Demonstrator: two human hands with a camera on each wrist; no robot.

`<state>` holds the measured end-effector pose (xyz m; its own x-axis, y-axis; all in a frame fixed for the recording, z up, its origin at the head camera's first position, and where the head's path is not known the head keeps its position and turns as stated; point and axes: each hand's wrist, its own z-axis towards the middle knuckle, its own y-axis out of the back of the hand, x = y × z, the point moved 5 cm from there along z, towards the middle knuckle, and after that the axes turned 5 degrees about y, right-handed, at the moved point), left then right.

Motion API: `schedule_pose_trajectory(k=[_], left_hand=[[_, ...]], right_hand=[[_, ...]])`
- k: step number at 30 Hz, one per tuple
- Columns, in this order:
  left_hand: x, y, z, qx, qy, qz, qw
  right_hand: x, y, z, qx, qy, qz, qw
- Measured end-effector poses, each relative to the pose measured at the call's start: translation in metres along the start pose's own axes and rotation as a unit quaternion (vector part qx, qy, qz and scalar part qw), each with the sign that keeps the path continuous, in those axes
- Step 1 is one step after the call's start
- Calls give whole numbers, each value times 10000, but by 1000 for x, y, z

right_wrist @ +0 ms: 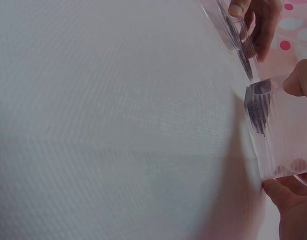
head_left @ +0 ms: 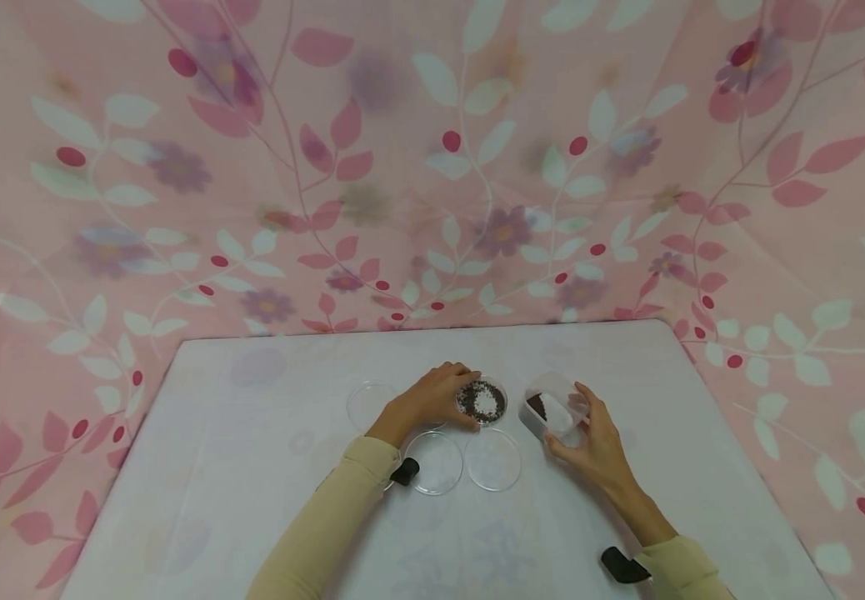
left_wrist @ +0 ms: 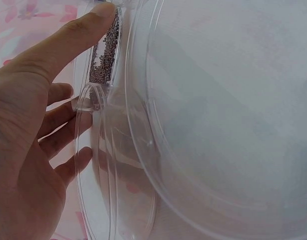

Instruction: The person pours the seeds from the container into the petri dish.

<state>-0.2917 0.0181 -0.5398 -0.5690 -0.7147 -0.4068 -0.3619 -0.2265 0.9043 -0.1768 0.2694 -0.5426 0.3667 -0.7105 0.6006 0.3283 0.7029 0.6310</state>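
Observation:
My left hand (head_left: 432, 397) holds a clear round petri dish (head_left: 482, 402) by its sides, thumb at the near edge and fingers at the far edge. Small dark grains lie scattered in it, with a bare patch in the middle. In the left wrist view the thumb (left_wrist: 93, 22) presses on the rim near the dark grains (left_wrist: 104, 70). To the right, my right hand (head_left: 593, 442) grips a clear plastic tub (head_left: 533, 425) between thumb and fingers. Dark grains (right_wrist: 258, 110) are heaped at the tub's left end, facing the dish.
Two more clear dishes (head_left: 433, 463) (head_left: 494, 460) lie in front of the held one. Another dish (head_left: 370, 406) lies behind the left forearm, and others are partly hidden by that arm. A white cloth covers the table (head_left: 252, 467); a pink floral curtain (head_left: 402, 167) hangs behind.

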Motion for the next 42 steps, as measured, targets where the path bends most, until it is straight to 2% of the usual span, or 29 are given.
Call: schedule_pose_trajectory(k=[9,16,20,27,34,42], left_hand=[[-1,-2,-2,20,41,-51,10000],[-2,-1,-2,-7,42,-35,10000],[-2,-1,-2,-18,22,-1,10000],[-2,1,-2,-20,-11,-17,10000],[-1,1,-2,-16,10,3,10000],[-2,2,-2,22,7,-30,10000]], right_hand=[[0,0,-2,-1,-171,30,9998],[1,1,-2,-24,14,-17,10000],[3,3,-1,62,-40,26,10000],[11,14,3,70,40,-122,9999],[35,17,15,423,-86,-331,9985],[84,11,21,734,625,-919,9911]])
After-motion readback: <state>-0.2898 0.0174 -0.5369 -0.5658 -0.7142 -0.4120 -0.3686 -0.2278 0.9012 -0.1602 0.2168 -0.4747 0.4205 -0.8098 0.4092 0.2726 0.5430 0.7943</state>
